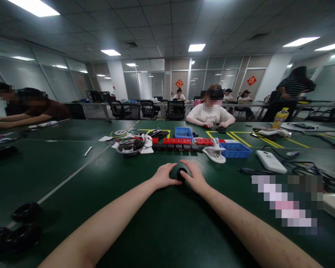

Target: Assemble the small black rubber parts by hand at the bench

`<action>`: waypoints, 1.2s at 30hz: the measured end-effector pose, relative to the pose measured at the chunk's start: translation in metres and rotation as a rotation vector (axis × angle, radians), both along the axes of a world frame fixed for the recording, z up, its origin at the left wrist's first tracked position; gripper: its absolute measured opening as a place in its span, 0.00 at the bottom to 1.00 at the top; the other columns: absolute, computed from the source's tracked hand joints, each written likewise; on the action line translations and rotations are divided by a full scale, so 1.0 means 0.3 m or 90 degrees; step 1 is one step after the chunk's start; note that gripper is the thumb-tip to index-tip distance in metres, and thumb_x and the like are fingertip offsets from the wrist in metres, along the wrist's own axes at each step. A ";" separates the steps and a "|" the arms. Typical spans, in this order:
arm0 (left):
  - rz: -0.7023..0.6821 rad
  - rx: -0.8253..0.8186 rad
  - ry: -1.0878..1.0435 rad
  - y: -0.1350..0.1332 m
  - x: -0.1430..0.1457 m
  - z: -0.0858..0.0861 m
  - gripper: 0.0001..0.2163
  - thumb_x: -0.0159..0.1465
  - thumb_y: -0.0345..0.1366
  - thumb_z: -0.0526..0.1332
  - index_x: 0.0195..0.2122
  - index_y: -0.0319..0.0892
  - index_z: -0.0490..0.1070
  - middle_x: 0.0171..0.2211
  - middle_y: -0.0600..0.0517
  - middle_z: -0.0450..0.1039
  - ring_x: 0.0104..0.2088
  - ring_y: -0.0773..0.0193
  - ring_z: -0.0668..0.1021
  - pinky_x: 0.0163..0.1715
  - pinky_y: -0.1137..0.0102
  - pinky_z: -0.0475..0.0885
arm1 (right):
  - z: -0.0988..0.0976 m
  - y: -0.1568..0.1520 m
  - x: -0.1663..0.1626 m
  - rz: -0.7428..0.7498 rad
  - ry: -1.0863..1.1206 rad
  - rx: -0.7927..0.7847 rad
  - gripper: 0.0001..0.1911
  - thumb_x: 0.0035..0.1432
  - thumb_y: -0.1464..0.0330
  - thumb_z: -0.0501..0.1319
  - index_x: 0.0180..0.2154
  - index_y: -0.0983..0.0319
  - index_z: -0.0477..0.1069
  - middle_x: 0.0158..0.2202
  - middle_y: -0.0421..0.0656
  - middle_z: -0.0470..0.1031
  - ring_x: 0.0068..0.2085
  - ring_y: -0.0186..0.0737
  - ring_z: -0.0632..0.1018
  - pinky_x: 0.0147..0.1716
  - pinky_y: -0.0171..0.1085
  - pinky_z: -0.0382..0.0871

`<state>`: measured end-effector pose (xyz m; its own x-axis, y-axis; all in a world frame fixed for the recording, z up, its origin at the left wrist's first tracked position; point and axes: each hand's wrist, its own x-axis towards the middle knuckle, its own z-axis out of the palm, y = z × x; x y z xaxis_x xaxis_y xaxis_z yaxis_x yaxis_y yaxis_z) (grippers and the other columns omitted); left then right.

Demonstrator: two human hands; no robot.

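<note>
A small, black, round object (181, 175) stands on the green table between my hands; its exact kind cannot be made out. My right hand (194, 176) curves around its right side, thumb lying against it and fingers reaching past the far side. On the left, my left hand (164, 175) is open in a C shape, fingers apart and the thumb tip at the object's lower left edge. Whether that thumb touches it I cannot tell. Several black rings or coils (26, 212) lie at the lower left.
Beyond my hands are red power strips (177, 141), a white clamp (214, 150), blue bins (234, 150) and a metal bowl of cables (130, 146). A wrench (88, 151) lies left; a white device (270, 161) and cables lie right. A person (210, 111) sits opposite.
</note>
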<state>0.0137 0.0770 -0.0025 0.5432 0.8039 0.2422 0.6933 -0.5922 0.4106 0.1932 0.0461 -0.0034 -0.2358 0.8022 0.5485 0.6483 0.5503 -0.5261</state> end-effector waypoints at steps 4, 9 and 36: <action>0.112 0.000 -0.010 -0.055 0.049 -0.018 0.35 0.46 0.53 0.65 0.52 0.43 0.59 0.50 0.45 0.63 0.52 0.49 0.65 0.54 0.51 0.53 | -0.031 -0.001 -0.002 -0.060 0.017 -0.021 0.25 0.54 0.60 0.57 0.51 0.63 0.60 0.48 0.50 0.68 0.49 0.49 0.69 0.48 0.50 0.60; 0.212 0.025 -0.019 -0.081 0.102 -0.027 0.24 0.49 0.46 0.63 0.44 0.42 0.62 0.44 0.45 0.64 0.49 0.48 0.66 0.54 0.43 0.44 | -0.064 0.010 -0.042 -0.122 0.027 -0.028 0.20 0.51 0.60 0.59 0.43 0.65 0.63 0.39 0.49 0.69 0.41 0.47 0.70 0.41 0.46 0.65; -0.148 -0.043 -0.014 -0.019 -0.013 -0.002 0.30 0.45 0.48 0.69 0.48 0.46 0.66 0.50 0.48 0.64 0.51 0.51 0.66 0.51 0.59 0.61 | 0.005 -0.078 -0.034 0.140 -0.007 -0.006 0.17 0.57 0.62 0.53 0.48 0.60 0.65 0.53 0.48 0.64 0.55 0.48 0.62 0.55 0.53 0.50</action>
<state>0.0099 0.0715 -0.0032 0.7112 0.6723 0.2054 0.5317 -0.7055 0.4686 0.1829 0.0227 -0.0018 -0.4109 0.7360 0.5381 0.5192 0.6740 -0.5255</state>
